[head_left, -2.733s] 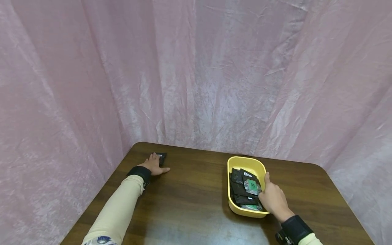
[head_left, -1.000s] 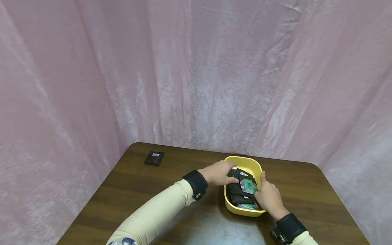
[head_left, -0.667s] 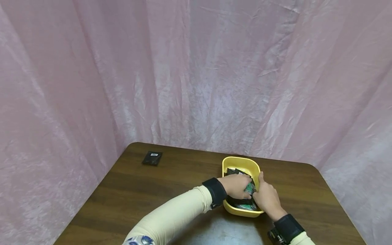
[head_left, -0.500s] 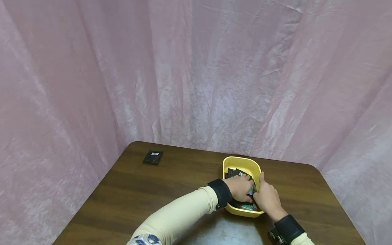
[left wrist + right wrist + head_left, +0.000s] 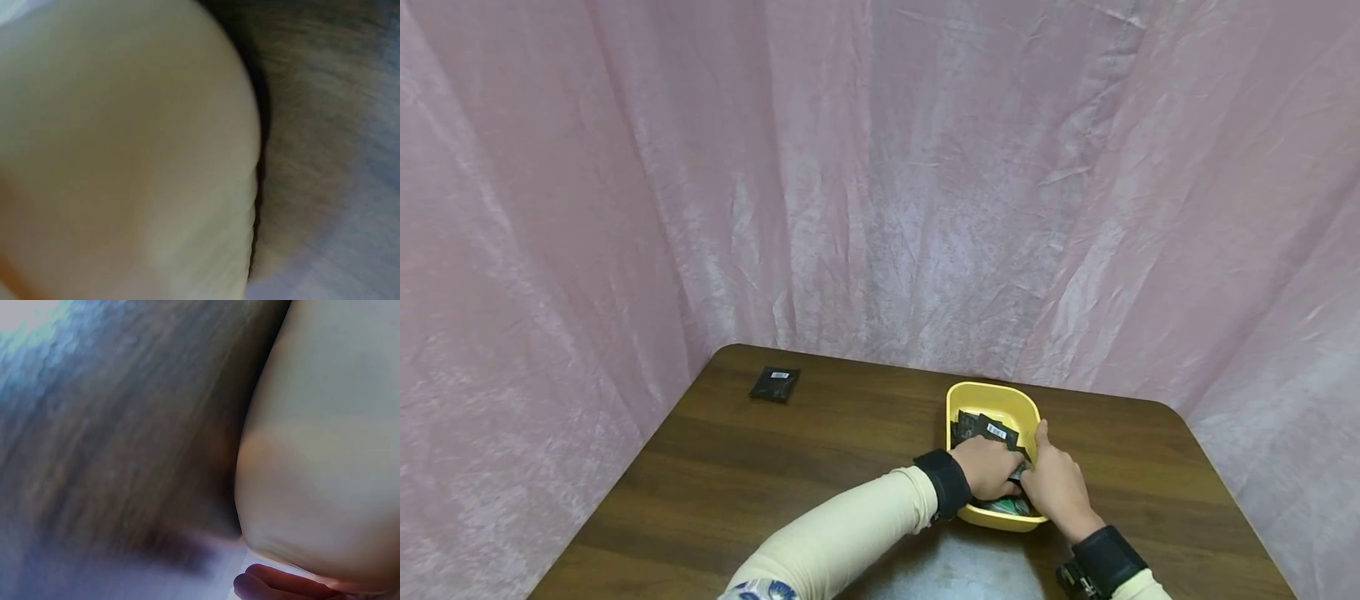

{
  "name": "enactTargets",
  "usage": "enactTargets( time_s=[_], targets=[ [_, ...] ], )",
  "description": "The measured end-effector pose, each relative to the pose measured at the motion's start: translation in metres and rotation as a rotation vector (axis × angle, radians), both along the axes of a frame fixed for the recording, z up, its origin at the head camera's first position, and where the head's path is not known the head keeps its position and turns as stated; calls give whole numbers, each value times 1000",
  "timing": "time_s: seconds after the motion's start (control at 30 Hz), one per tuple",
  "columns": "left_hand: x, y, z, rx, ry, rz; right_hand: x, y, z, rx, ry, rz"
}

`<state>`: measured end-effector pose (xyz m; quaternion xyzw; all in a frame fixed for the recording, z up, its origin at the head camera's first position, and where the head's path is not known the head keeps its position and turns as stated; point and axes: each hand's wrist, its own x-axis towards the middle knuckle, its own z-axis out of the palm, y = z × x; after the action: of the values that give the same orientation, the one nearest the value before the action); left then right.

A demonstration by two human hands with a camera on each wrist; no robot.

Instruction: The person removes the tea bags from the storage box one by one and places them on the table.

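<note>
My left hand (image 5: pixel 988 468) reaches down into the yellow plastic bin (image 5: pixel 1000 390), its thumb and fingers closing on a small black packet (image 5: pixel 1019 472) with a clear part. Much of that packet is hidden by the hand. More flat black packets (image 5: pixel 996 428), one with a white barcode label, lie in the bin around it. On the bin's right side, my right hand (image 5: pixel 1058 483) grips the rim, thumb along the edge and fingers out of sight. Both wrist views are blurred and mostly filled by hand or sleeve; the right wrist view also catches some fingertips (image 5: pixel 275 584).
A single black packet (image 5: pixel 775 384) with a barcode label lies flat near the far left corner of the brown wooden table (image 5: pixel 760 467). Pink velvet curtains (image 5: pixel 880 208) hang right behind the table's far edge.
My left hand left one packet at the table's far left, then moved right into the bin, where its fingers drew together on another packet. My right hand kept its hold on the bin.
</note>
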<state>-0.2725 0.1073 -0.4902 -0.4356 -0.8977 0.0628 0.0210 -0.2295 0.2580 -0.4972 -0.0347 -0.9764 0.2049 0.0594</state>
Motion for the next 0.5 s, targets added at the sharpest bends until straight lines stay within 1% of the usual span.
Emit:
enactTargets(
  time_s=[0.1,0.17,0.2,0.27,0.37,0.5],
  targets=[
    [0,1,-4,39,62,-28,0,0,0,-5,7,2],
    [0,1,-7,73,79,-38,0,1,0,-9,7,1],
    [0,1,-7,91,77,-40,0,1,0,-14,4,1],
    [0,1,-7,126,55,-37,0,1,0,-18,-2,-1],
    [0,0,-5,152,-5,-25,0,1,1,-19,-7,0],
    [1,-1,-1,149,-59,-17,0,2,0,-13,-3,4]
  ],
)
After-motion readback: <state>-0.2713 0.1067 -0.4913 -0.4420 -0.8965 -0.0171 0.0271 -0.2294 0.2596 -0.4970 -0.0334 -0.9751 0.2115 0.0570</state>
